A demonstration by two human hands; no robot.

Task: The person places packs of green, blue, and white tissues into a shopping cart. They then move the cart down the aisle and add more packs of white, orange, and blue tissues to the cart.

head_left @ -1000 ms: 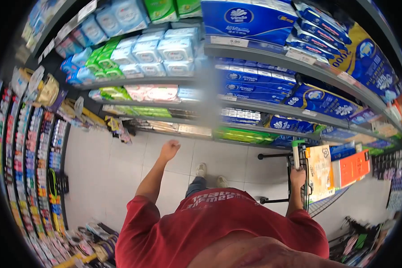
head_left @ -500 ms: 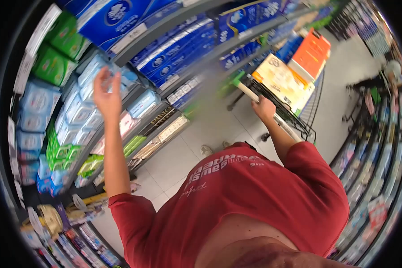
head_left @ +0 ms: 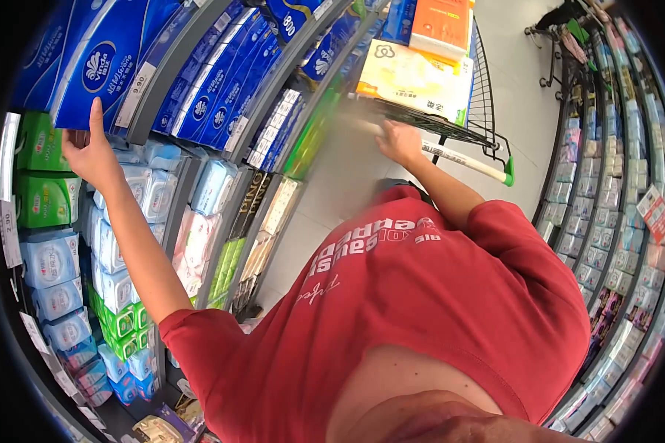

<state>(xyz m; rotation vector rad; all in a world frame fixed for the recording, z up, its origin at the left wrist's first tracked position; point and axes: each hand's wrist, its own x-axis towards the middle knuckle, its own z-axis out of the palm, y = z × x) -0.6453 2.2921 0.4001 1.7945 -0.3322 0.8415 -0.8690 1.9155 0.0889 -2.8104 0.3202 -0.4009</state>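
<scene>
My left hand [head_left: 92, 151] is raised to the upper shelf and grips the lower edge of a large blue tissue pack [head_left: 100, 63], thumb up on its front. My right hand [head_left: 397, 142] is closed around the white handle [head_left: 465, 159] of a shopping cart [head_left: 451, 122] to the right. The cart carries a cream paper pack [head_left: 414, 77] and an orange pack [head_left: 442, 22].
Shelves on the left hold blue tissue boxes [head_left: 210, 88], light blue wipes packs [head_left: 133, 192] and green packs [head_left: 41, 177]. More product racks [head_left: 613, 199] line the right side of the tiled aisle [head_left: 347, 170]. My red shirt [head_left: 421, 310] fills the lower frame.
My left hand rose from low in front of me to the top shelf and took hold of the blue tissue pack. The view swung left and upward; my right hand stayed on the cart handle.
</scene>
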